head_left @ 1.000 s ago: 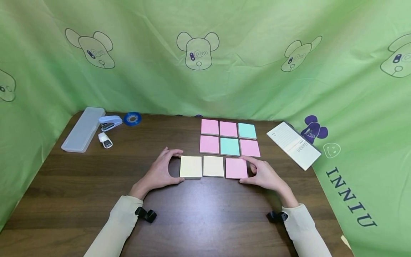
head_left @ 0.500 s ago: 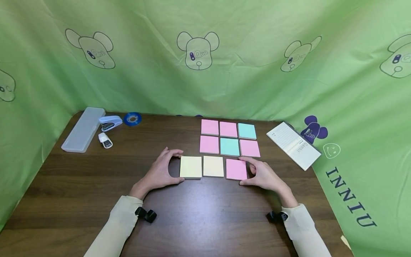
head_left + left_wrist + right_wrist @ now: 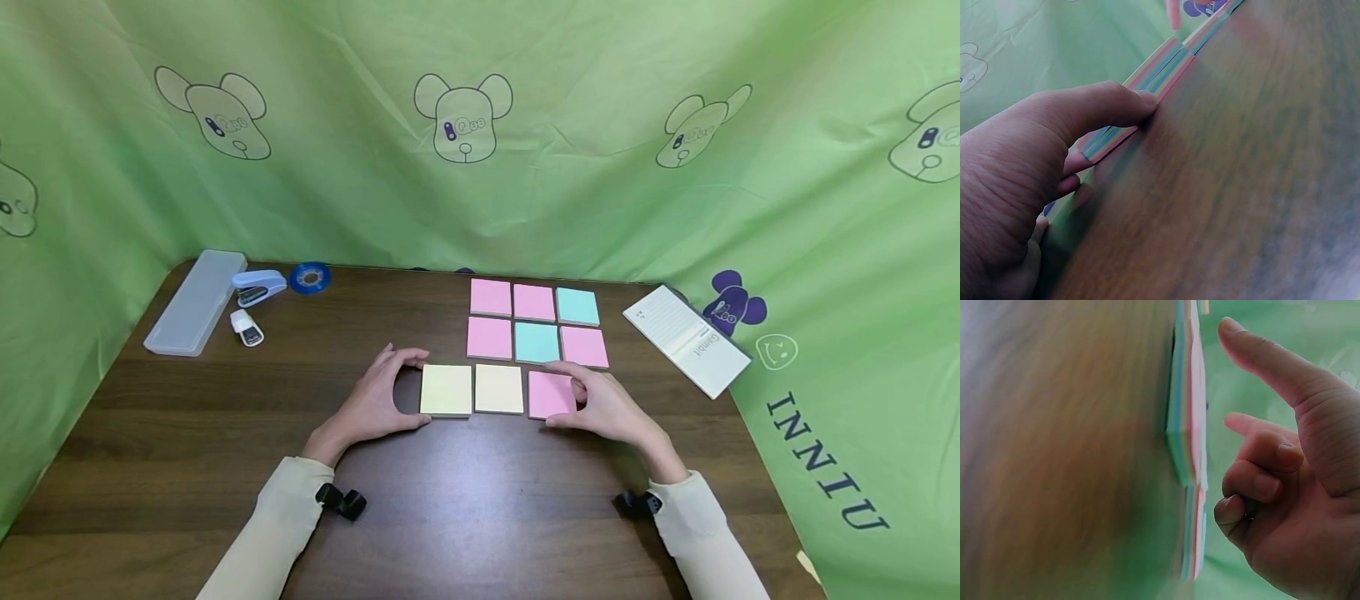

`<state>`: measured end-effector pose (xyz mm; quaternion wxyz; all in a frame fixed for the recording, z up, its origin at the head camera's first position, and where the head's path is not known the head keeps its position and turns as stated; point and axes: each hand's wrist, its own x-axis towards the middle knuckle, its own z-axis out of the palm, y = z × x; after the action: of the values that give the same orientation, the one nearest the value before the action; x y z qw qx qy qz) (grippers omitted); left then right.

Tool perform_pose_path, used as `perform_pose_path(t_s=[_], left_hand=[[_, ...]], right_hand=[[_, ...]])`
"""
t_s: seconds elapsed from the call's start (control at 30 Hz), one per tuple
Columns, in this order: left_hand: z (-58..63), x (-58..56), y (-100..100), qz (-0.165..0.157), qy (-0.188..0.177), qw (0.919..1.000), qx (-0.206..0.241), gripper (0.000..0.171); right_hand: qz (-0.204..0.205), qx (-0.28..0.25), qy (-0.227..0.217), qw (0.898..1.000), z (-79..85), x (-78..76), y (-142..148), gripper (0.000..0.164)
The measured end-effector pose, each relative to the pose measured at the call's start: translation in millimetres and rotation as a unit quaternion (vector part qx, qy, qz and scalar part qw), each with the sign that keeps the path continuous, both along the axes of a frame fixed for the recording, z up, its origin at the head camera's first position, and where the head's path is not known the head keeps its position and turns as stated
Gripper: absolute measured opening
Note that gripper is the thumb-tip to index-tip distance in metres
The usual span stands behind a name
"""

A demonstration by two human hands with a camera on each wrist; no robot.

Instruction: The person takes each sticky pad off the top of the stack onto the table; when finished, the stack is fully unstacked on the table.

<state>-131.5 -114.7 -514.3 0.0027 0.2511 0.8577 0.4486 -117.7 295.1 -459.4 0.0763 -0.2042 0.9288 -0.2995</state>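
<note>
In the head view my left hand [image 3: 367,400] grips the pale yellow sticky note pad [image 3: 446,390], thumb at its near edge and fingers at its far side. The left wrist view shows this pad's layered, coloured edge [image 3: 1166,65] beside the thumb. A cream sticky note pad [image 3: 498,388] lies just right of it, then, past a small gap, a pink sticky note pad [image 3: 547,396]. Over that pink pad's right part hovers my right hand [image 3: 618,404]. Its thumb and index finger are extended, the others curled, and the right wrist view shows it apart from the pad [image 3: 1182,406].
Behind lie two rows of pink and turquoise sticky note pads [image 3: 489,338]. An open notebook [image 3: 686,340] lies at the right. At the far left are a translucent case [image 3: 197,302], a stapler [image 3: 258,285], blue tape [image 3: 310,277] and a small white-capped item [image 3: 247,327]. Green cloth surrounds the table.
My right hand has come off the pink pad's right side and shifted left over it. The pink pad moved slightly toward me earlier. My left hand stays put.
</note>
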Motion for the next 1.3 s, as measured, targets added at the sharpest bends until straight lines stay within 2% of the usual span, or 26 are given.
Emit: perform_pose_path(t_s=[0.57,0.97,1.3], left_hand=[[-3.0,-0.4,-0.1,0.001,-0.005,1.0,-0.004,0.101],[-1.3,0.2,-0.3,0.002,-0.001,1.0,-0.002,0.101],[-2.6,0.4,-0.1,0.003,-0.001,1.0,-0.005,0.102]], right_hand=[[0.044,-0.016,0.027,0.999,10.5,-6.5,-67.7,0.079],[0.057,0.031,0.041,0.997,7.1,-15.3,-112.8,0.09],[0.071,0.064,0.043,0.995,3.9,-20.1,-128.6,0.098]])
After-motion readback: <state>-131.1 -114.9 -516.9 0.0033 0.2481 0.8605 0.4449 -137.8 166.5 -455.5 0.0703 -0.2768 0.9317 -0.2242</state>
